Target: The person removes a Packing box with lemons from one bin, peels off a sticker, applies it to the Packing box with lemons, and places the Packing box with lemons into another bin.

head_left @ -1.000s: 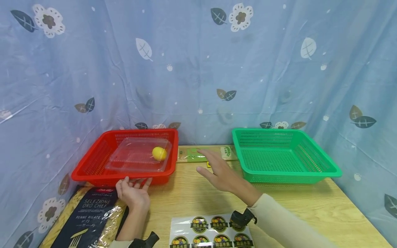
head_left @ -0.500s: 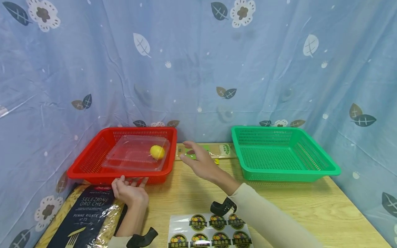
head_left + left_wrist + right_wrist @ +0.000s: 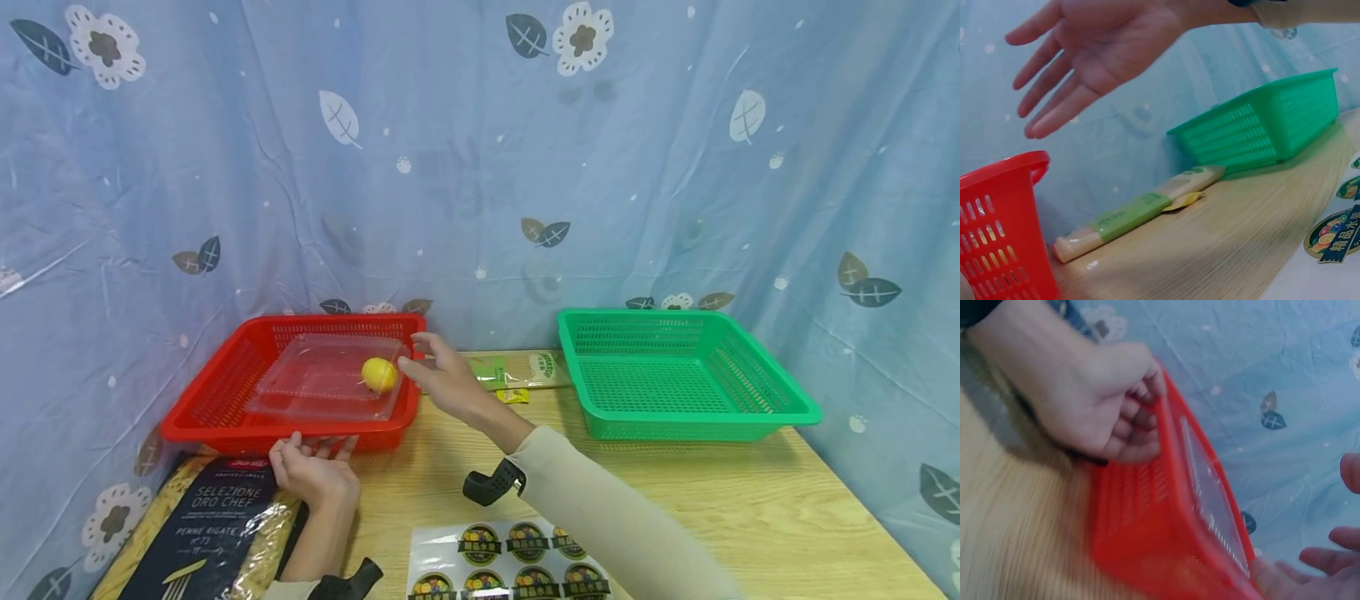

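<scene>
Left hand: the left hand sits at the near wall of the red basket, about mid-length. In the right wrist view its fingers are curled over the basket's rim, gripping it.
Right hand: the right hand is held in the air over the red basket's right near corner. Its palm is slack and its fingers are straight and spread, holding nothing. No contact with the basket or its contents is visible.
Lemon: a small yellow lemon lies inside the red basket towards its right wall, just beside the right hand's fingertips.
Clear tray: a transparent plastic tray lies in the red basket, tilted. The lemon rests at its right end; whether on or in the tray cannot be told.
Long packet: a green and beige packet lies flat to the right of the red basket, with a small yellow sachet touching its near edge.
Green basket: the green basket stands well to the right of the red basket, beyond the packet.
Pasta bag: a dark pasta bag lies in front of the red basket, beside the left forearm.
Sticker sheet: a sheet of round fruit stickers lies in front and to the right of the red basket, partly under the right sleeve.
Surface: a wooden table carries the red basket and everything else.
</scene>
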Available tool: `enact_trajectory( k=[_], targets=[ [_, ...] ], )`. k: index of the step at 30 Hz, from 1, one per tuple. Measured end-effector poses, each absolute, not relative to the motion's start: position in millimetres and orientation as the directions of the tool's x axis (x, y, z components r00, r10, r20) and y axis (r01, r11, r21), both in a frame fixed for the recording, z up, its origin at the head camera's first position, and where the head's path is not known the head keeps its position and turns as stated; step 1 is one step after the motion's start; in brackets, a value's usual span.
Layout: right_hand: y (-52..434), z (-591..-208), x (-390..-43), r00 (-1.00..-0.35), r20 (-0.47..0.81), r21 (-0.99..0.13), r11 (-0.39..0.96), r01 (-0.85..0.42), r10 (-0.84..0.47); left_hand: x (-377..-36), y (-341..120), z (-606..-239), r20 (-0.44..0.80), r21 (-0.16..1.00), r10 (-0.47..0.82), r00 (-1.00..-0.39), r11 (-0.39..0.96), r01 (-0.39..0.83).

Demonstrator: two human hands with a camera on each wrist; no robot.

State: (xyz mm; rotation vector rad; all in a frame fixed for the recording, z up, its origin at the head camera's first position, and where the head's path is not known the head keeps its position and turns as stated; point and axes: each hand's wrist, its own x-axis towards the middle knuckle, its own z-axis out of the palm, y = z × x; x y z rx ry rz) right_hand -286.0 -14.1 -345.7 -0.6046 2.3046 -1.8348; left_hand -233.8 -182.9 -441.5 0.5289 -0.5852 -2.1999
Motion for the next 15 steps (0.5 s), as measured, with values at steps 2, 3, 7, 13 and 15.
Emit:
enact_trajectory(
  k=[2,3,7,13,15],
  targets=[
    [-24,-342,-288,-0.923,0.084,-0.983,0.12,-0.138,-0.377,-234,-184,-442,-0.184,0.567,-0.774,-0.606,-0.587,0.578],
    [-29,-341,-289,-0.926,0.052,-0.992,0.088,-0.091,-0.373,-234,-185,-442,-0.185,0.565,-0.773,-0.607,-0.589,0.577],
    [-45,-337,-290,-0.933,-0.072,-0.997,0.024,0.068,-0.353,-234,-185,-443,-0.183,0.569,-0.772,-0.609,-0.588,0.574],
    [-61,-339,-289,-0.922,-0.098,-0.991,-0.053,0.126,-0.376,-234,-183,-443,-0.178,0.58,-0.771,-0.612,-0.584,0.567],
    [-66,-340,-289,-0.918,-0.083,-0.987,-0.093,0.129,-0.388,-234,-183,-443,-0.174,0.583,-0.773,-0.61,-0.58,0.568]
  ],
)
